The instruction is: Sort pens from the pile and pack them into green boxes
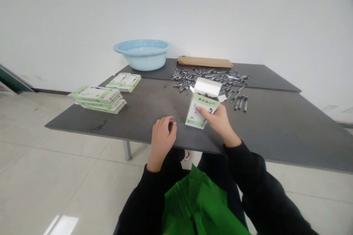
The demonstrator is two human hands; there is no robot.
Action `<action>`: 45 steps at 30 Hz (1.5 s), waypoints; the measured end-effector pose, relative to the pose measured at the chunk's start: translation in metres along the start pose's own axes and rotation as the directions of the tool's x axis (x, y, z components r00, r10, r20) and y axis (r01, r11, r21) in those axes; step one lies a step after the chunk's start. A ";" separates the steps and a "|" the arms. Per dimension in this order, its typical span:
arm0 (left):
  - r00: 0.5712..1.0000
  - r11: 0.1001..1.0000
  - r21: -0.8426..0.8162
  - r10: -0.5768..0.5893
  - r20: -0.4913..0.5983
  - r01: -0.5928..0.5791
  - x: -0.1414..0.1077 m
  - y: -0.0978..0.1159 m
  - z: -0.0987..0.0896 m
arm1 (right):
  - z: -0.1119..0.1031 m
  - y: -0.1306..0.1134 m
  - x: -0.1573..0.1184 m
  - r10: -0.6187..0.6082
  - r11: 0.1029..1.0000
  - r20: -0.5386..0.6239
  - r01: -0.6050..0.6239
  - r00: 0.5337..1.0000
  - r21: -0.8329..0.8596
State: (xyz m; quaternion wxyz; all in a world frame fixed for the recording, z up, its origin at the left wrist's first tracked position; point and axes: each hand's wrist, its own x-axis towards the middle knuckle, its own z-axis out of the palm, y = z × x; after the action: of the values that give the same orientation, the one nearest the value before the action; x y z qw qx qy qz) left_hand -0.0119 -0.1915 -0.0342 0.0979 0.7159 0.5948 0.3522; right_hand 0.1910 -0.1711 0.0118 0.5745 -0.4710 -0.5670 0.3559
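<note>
My right hand (219, 121) grips a small green-and-white pen box (195, 112), thumb across its front face. The box stands upright and slightly tilted over the table, its white top flap up, with dark pen ends showing inside. To its left, my left hand (163, 132) rests at the table's front edge, fingers loosely curved, the thumb apart from them and nothing visible between. Behind the box lies a loose heap of black-and-clear pens (212, 78). Several pens (241, 102) lie side by side right of the box.
On the left of the dark table (149, 95) stand a stack of flat green-and-white boxes (97, 97) and another group of such boxes (124, 81). A light blue basin (145, 58) sits at the back left. A flat brown cardboard piece (204, 62) lies by the wall.
</note>
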 end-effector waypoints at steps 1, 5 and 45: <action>1.000 1.000 0.005 0.007 0.006 -0.007 0.000 -0.001 0.000 | 0.000 -0.004 0.001 -0.013 1.000 -0.033 0.014 0.999 0.020; 1.000 1.000 0.020 0.018 0.009 -0.018 0.000 -0.003 0.001 | -0.001 -0.030 0.009 -0.080 0.993 -0.079 0.086 0.994 0.077; 0.995 0.978 0.195 0.084 -0.052 -0.073 -0.007 0.002 0.004 | 0.007 -0.053 0.001 -0.052 0.999 0.095 0.052 0.994 0.001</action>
State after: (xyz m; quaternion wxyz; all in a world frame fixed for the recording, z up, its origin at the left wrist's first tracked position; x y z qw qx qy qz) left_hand -0.0083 -0.1973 -0.0382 -0.0037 0.7340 0.6000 0.3181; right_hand 0.1781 -0.1849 0.0618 0.5558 -0.4390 -0.6059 0.3624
